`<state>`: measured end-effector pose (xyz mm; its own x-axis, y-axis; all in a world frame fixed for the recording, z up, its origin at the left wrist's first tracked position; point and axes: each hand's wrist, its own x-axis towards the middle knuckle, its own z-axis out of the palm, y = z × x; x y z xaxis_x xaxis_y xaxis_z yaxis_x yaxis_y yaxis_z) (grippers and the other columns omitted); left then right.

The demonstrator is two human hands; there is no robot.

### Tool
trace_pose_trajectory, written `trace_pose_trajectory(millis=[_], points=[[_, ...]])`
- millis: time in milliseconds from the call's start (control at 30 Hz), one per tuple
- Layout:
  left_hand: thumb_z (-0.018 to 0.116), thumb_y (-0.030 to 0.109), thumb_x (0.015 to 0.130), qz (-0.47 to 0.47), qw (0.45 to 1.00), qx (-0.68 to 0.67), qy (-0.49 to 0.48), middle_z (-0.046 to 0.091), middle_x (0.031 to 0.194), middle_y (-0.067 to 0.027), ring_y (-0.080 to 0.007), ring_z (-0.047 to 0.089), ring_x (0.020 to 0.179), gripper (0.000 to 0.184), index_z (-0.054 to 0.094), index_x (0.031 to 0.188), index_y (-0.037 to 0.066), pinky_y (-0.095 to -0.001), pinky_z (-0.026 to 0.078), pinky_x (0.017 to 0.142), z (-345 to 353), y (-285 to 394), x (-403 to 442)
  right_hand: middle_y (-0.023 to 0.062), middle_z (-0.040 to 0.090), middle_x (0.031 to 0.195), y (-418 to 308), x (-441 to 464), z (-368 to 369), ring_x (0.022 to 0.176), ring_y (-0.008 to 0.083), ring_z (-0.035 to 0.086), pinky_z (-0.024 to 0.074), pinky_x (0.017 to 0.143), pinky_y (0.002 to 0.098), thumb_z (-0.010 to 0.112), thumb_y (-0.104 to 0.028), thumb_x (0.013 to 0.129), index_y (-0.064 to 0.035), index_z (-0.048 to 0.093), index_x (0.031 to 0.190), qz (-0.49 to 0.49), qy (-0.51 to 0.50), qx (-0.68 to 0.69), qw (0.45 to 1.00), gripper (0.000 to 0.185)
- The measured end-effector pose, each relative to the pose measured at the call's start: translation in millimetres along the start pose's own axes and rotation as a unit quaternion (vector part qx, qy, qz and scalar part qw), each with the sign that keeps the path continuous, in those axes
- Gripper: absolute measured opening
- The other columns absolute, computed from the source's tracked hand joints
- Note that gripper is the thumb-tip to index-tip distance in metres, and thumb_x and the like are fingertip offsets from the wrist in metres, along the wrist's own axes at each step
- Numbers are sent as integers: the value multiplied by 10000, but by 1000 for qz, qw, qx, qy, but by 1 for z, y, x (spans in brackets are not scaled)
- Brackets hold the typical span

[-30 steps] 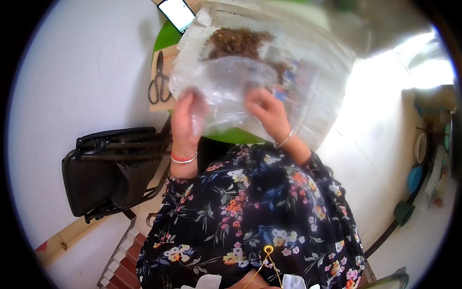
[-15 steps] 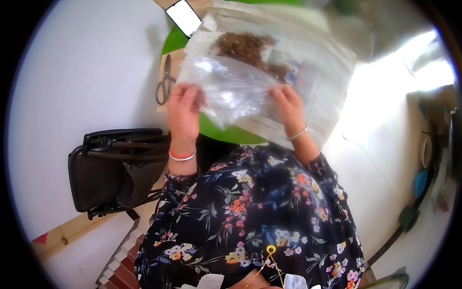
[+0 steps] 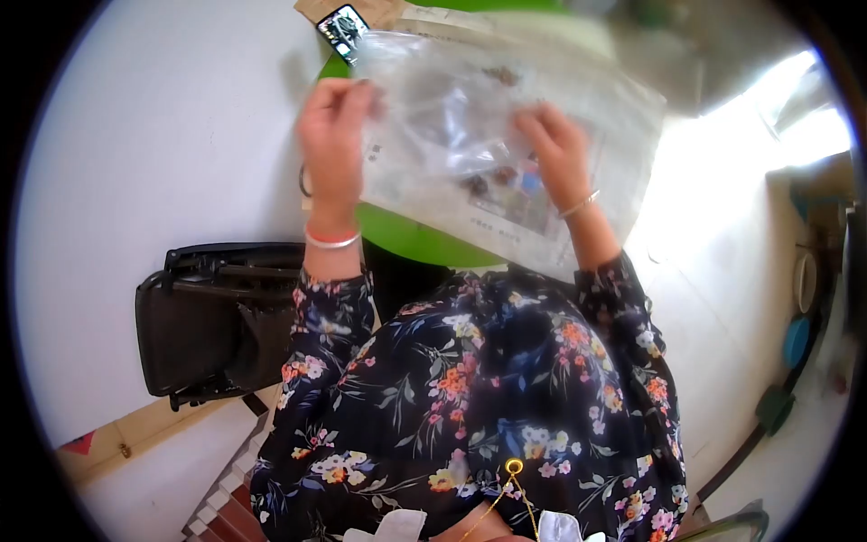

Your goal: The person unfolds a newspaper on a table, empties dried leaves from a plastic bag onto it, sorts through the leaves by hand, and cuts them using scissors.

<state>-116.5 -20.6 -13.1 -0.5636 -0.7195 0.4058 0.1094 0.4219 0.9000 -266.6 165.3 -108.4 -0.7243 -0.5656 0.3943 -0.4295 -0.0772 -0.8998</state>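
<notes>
Between my two hands a clear plastic bag (image 3: 442,113) is stretched above the newspaper (image 3: 623,117). My left hand (image 3: 332,135) pinches the bag's left edge, fingers closed. At its right edge, my right hand (image 3: 555,149) is closed on the plastic, the fingertips a little blurred. Beneath the bag, a brown crumbly pile (image 3: 501,75) shows only in part. Beside my left wrist, one handle loop of the scissors (image 3: 305,181) peeks out; my hand and arm hide the others parts.
A phone (image 3: 343,32) with a lit screen lies at the table's far left, beyond my left hand. The newspaper covers much of the green table (image 3: 411,239). A black folded chair (image 3: 221,321) stands at the left against the white wall (image 3: 163,126).
Both hands have moved away from my body, carrying the bag over the brown pile, which it now mostly covers. My left arm now hides most of the scissors. The phone screen's picture has changed.
</notes>
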Motion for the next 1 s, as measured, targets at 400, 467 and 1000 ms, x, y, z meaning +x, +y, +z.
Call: trace_pose_trajectory(millis=[400,467,1000], points=[[583,110,933,-131,984,-105,-52,641,826,-41,-118,585,743,104,609,906,13,-259,481,737,-5,-29,-25,26,641,890,-13,-15,12,841,107,577,451,780,240,555,-94,948,5,635,990,167,1,173,971,134],[574,123,938,-145,980,-135,-31,634,802,-38,-118,578,727,120,609,902,14,-259,473,718,-16,-36,-25,26,658,913,-12,-14,10,866,92,595,467,803,234,541,-46,959,14,626,1031,169,-4,177,970,126],[650,-30,856,111,933,258,226,597,984,-105,-193,605,924,193,523,999,-4,-325,532,843,-188,-166,81,61,685,1014,-4,-58,-23,941,114,621,473,832,247,505,-45,973,0,625,1058,194,0,141,971,153]])
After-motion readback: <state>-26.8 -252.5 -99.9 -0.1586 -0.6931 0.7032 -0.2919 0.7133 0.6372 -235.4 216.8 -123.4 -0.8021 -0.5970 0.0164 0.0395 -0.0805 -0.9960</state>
